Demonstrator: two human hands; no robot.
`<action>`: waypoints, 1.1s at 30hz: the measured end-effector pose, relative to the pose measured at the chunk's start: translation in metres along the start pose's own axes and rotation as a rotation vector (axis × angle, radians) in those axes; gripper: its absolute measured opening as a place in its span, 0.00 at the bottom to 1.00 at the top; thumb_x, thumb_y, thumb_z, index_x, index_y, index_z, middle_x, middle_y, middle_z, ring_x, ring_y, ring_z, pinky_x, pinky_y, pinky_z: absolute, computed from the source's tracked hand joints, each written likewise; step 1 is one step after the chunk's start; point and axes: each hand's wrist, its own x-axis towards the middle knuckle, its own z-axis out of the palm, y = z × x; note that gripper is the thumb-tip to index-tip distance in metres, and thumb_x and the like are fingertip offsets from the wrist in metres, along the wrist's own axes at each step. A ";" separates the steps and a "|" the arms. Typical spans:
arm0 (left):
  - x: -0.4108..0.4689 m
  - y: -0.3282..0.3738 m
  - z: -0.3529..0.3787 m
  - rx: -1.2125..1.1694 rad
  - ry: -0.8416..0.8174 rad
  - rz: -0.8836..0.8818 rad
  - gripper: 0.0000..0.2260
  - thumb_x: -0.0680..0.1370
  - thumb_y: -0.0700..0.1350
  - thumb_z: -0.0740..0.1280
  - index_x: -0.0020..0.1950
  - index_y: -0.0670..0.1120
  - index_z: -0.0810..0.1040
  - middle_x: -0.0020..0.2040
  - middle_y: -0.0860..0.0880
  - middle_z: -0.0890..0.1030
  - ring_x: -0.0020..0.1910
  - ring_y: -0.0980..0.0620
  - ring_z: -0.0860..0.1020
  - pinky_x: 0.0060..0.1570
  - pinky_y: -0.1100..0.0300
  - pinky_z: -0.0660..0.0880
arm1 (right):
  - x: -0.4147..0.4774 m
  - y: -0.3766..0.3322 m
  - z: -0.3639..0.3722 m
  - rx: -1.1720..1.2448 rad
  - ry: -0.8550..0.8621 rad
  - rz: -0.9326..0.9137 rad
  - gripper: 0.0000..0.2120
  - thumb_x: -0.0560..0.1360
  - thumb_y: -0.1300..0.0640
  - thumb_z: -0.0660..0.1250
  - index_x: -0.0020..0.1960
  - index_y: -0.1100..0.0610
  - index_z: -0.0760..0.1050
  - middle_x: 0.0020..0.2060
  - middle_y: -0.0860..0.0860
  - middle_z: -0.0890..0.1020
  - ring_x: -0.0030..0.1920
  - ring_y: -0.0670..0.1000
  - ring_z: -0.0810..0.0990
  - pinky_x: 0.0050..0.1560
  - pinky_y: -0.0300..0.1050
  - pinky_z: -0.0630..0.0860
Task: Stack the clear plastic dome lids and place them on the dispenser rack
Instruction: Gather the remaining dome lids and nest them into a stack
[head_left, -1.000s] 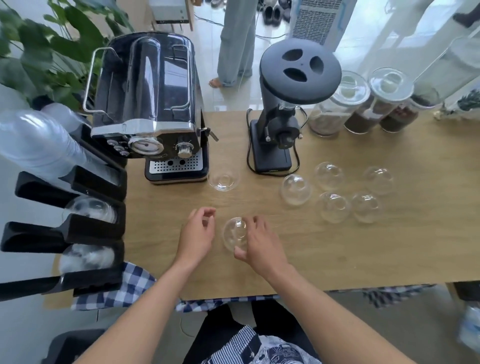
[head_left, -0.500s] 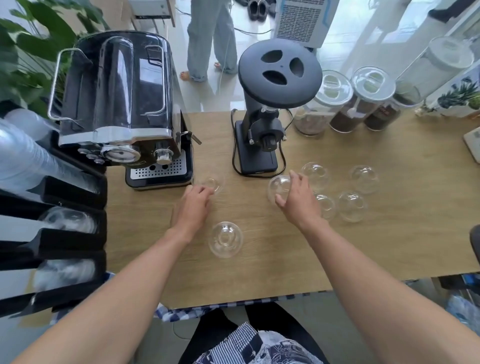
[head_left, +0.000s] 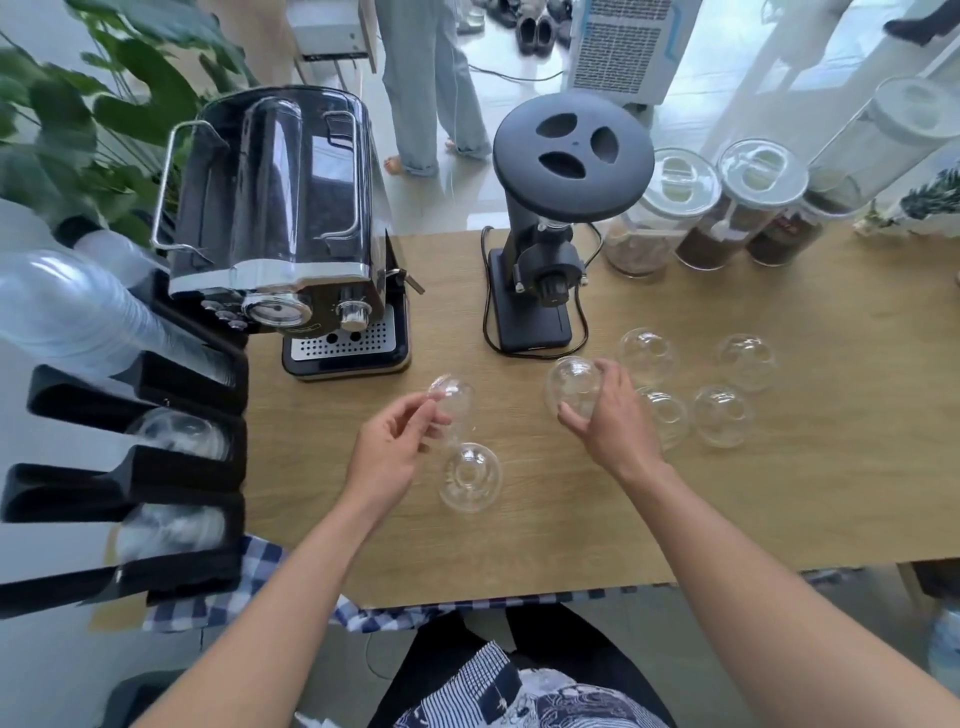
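My left hand (head_left: 387, 452) pinches a clear dome lid (head_left: 456, 402) lifted off the wooden table (head_left: 779, 499). My right hand (head_left: 610, 415) grips another dome lid (head_left: 571, 387), also raised. One lid (head_left: 470, 478) lies on the table between my hands, just below the left one. Several more lids sit to the right: one (head_left: 649, 353) behind my right hand, one (head_left: 670, 415) partly hidden by it, and two further right (head_left: 722, 415) (head_left: 745, 356). The black dispenser rack (head_left: 156, 467) stands at the left edge with stacked lids in its slots.
An espresso machine (head_left: 280, 223) stands at the back left and a black grinder (head_left: 550, 218) at the back centre. Jars of coffee (head_left: 717, 208) line the back right. A person's legs (head_left: 431, 88) are beyond the table. A leafy plant (head_left: 78, 114) fills the far left.
My left hand has lifted the lid that lay near the espresso machine. My right hand has raised the lid in front of the grinder off the table.
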 end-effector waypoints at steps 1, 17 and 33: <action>-0.005 -0.005 -0.002 -0.099 -0.001 -0.058 0.12 0.87 0.48 0.68 0.68 0.52 0.86 0.54 0.49 0.89 0.54 0.51 0.86 0.57 0.55 0.83 | -0.006 -0.003 -0.002 0.027 0.016 -0.015 0.39 0.82 0.41 0.75 0.83 0.58 0.63 0.77 0.55 0.74 0.68 0.60 0.81 0.61 0.59 0.83; -0.021 -0.076 0.014 -0.206 0.217 -0.349 0.09 0.87 0.48 0.70 0.63 0.46 0.86 0.56 0.46 0.90 0.49 0.51 0.85 0.42 0.62 0.81 | -0.102 -0.060 0.047 0.103 -0.245 -0.178 0.43 0.79 0.30 0.69 0.85 0.50 0.62 0.78 0.49 0.72 0.74 0.51 0.77 0.69 0.59 0.83; -0.016 -0.072 0.021 0.060 0.065 -0.293 0.08 0.89 0.42 0.66 0.63 0.51 0.83 0.62 0.49 0.86 0.59 0.51 0.86 0.58 0.51 0.87 | -0.107 -0.049 0.071 -0.043 -0.256 -0.234 0.37 0.80 0.45 0.77 0.83 0.52 0.63 0.78 0.51 0.70 0.64 0.56 0.83 0.53 0.47 0.84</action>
